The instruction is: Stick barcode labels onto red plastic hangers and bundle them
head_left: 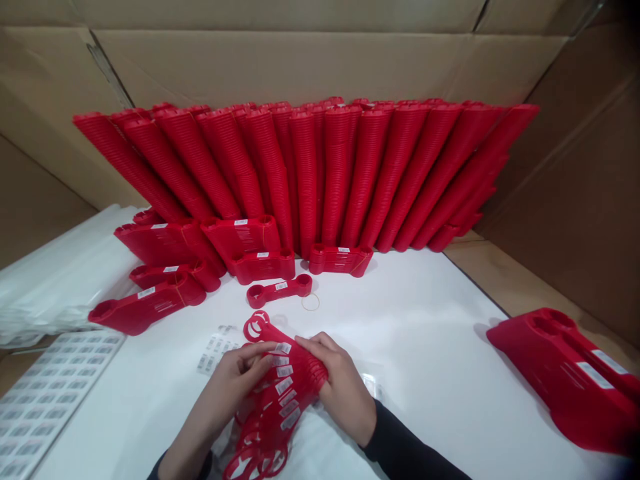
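Note:
My right hand (345,387) is closed round the right ends of a fanned stack of red plastic link pieces (300,393), each with a ring at its end. White barcode labels run down the fan, one on each visible piece. At the topmost barcode label (283,348), my left hand (240,373) has its thumb and index finger pinched together at the label's left edge. Its other fingers are curled and partly hidden. A partly used label sheet (217,348) lies on the table beyond the left hand.
Tall stacks of red pieces (305,180) lean against the cardboard wall (300,67). Labelled bundles (150,300) stand at left, and others (565,373) at right. A small stack (280,289) lies beside a rubber band (311,303). Label sheets (50,393) and plastic bags (65,267) occupy the left side.

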A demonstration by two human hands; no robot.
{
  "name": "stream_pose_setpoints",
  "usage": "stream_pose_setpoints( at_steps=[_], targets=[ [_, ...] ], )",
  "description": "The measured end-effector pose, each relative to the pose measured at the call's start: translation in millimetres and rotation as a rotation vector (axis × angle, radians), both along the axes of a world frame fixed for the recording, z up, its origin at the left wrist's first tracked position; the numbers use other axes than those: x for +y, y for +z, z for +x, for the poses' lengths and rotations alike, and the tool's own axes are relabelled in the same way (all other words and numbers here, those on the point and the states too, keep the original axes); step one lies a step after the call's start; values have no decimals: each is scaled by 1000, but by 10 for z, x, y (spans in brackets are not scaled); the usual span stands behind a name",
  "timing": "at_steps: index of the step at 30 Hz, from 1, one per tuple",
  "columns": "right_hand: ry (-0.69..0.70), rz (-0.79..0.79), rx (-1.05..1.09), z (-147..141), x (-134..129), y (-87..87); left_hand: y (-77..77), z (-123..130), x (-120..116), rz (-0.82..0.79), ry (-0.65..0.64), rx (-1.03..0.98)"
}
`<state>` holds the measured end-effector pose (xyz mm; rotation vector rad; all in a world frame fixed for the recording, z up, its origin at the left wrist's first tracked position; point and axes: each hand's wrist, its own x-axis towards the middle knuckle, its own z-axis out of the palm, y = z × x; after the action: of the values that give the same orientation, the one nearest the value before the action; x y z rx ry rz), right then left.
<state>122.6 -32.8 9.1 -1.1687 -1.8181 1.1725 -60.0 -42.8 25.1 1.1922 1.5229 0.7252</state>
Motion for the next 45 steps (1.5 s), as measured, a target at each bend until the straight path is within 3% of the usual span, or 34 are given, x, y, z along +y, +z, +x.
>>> stream_pose_setpoints(
  at_steps=[8,16,30,36,41,45],
  targets=[
    [-2,-3,11,-8,-7,-3,-97,101,-50,230,-90,391],
    [34,0,26,-36,-53,9,-147,164,-78,317,28,592],
    [50,-3,70,-59,-67,-25,-97,154,-38,232,28,465],
    [64,-27,88,-70,-69,19,-125,58,18,235,98,427],
    [59,-15,97,-30,-39,68,-117,-44,49,295,233,450],
    [48,2,90,22,10,50,-96,-128,62,326,296,339]
  ],
)
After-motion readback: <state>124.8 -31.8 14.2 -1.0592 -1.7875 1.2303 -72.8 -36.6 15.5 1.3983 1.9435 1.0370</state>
